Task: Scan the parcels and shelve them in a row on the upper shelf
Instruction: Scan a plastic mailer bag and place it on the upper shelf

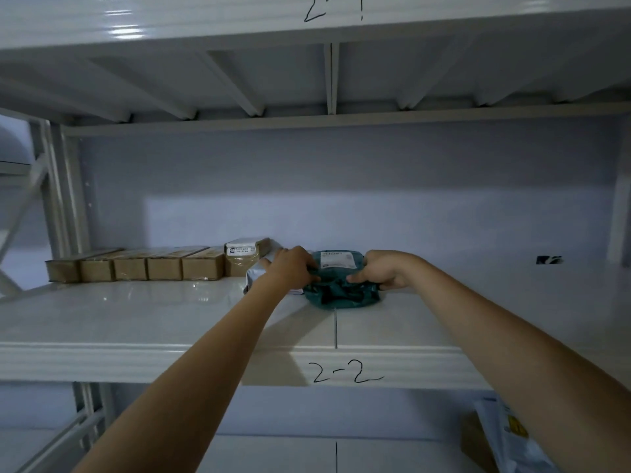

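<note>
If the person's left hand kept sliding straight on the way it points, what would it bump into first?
The left hand grips the teal parcel and points toward the shelf's back. Beyond its fingers only the parcel's labelled top lies close, then apparently the back wall, though depth is hard to judge.

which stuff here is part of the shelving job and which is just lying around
Job: teal parcel bag held by left hand and right hand; grey parcel bag; row of cardboard boxes; shelf 2-2.

Lying about: packages on the lower shelf; dark scrap.
</note>
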`<state>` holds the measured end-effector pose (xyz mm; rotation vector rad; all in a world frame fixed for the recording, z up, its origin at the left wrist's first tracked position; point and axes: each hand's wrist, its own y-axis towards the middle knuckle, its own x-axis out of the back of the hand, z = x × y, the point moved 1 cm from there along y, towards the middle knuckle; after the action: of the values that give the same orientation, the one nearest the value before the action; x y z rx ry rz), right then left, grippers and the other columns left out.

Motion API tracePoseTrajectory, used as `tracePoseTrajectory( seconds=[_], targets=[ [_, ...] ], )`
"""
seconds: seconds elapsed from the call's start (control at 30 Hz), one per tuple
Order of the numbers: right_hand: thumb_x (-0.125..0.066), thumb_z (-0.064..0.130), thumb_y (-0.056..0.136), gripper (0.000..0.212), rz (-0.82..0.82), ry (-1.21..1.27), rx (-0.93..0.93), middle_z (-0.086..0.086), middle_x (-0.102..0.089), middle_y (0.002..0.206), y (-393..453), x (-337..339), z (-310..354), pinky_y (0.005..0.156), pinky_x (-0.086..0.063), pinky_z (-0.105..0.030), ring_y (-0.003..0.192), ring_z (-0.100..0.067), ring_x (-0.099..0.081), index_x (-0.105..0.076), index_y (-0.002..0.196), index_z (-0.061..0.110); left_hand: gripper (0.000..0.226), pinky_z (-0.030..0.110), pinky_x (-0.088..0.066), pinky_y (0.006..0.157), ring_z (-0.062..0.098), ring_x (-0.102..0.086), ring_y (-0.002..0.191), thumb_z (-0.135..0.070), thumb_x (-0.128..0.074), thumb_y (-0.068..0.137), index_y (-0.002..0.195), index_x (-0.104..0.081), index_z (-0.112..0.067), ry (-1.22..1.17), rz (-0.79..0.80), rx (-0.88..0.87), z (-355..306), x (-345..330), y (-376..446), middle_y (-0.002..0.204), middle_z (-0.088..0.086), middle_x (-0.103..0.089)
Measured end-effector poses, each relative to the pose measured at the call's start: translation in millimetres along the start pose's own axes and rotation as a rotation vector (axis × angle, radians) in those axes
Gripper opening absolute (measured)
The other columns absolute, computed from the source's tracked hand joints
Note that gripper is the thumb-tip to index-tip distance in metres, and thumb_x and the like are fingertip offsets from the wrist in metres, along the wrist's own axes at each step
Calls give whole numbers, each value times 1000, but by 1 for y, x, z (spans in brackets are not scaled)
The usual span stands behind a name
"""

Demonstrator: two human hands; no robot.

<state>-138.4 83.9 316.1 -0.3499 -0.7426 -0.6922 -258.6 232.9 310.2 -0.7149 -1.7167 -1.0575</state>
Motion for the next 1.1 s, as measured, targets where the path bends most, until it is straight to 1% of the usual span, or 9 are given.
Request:
tracePoseTrajectory(
  seconds=[0.1,0.23,0.37,0.57,0.7,0.83,0.97,1.03,1.1],
  targets=[
    [-67,22,96,51,-34,-50,0,-7,-55,139,15,-5,6,106,-45,-35,120,-24,-53,-49,143,14,26,57,-41,102,30,-58,109,-35,-66,87,112,-70,-37,93,-12,54,14,-14,35,118,0,-66],
    [-64,19,97,53,-59,-86,14,-10,-52,143,29,-9,11,109,-46,-43,127,-29,-53,-46,146,13,27,59,-43,99,29,-59,104,-24,-62,90,115,-66,-34,93,6,59,15,-17,46,119,3,-64],
    [-62,18,98,52,-84,-96,40,-10,-53,143,41,-12,12,108,-48,-42,126,-29,-54,-45,147,16,33,58,-47,96,29,-62,98,-16,-60,90,118,-63,-33,3,5,72,21,-21,52,118,6,-64],
    [-60,13,99,55,-133,-120,89,-10,-49,148,41,-17,12,112,-41,-33,130,-27,-50,-41,150,11,37,58,-40,103,33,-57,111,-20,-60,88,124,-59,-30,-25,-13,94,19,-27,48,118,10,-62],
    [-59,21,101,55,-90,-90,112,-8,-45,153,23,-16,11,116,-36,-33,136,-24,-46,-39,152,15,34,51,-48,97,31,-60,107,-24,-65,87,121,-61,-27,-140,-52,107,18,-21,37,120,10,-64],
    [-57,41,100,67,-290,-36,41,-16,-44,149,-8,0,7,108,-40,-35,133,-30,-47,-35,148,0,22,35,-55,82,32,-67,94,-15,-56,91,106,-71,-9,-323,-267,136,7,-1,15,103,14,-71],
    [-54,39,101,62,-439,8,55,-12,-43,153,-46,4,-13,106,-38,-31,136,-28,-45,-36,151,6,23,27,-49,69,33,-68,89,-16,-53,92,97,-73,-6,-494,-315,58,-33,2,-20,93,15,-72],
    [-55,32,100,50,-507,37,78,-8,-52,147,-69,3,-28,100,-42,-27,131,-25,-51,-48,146,12,21,23,-41,66,31,-68,90,-16,-53,93,90,-73,-9,-539,-282,-26,-60,-6,-38,94,13,-73],
    [-56,22,97,33,-595,78,114,-5,-64,132,-96,1,-43,92,-46,-26,120,-23,-59,-65,129,16,20,23,-41,67,26,-68,90,-16,-53,92,84,-71,-11,-620,-242,-102,-88,-13,-58,93,9,-74]
  ],
)
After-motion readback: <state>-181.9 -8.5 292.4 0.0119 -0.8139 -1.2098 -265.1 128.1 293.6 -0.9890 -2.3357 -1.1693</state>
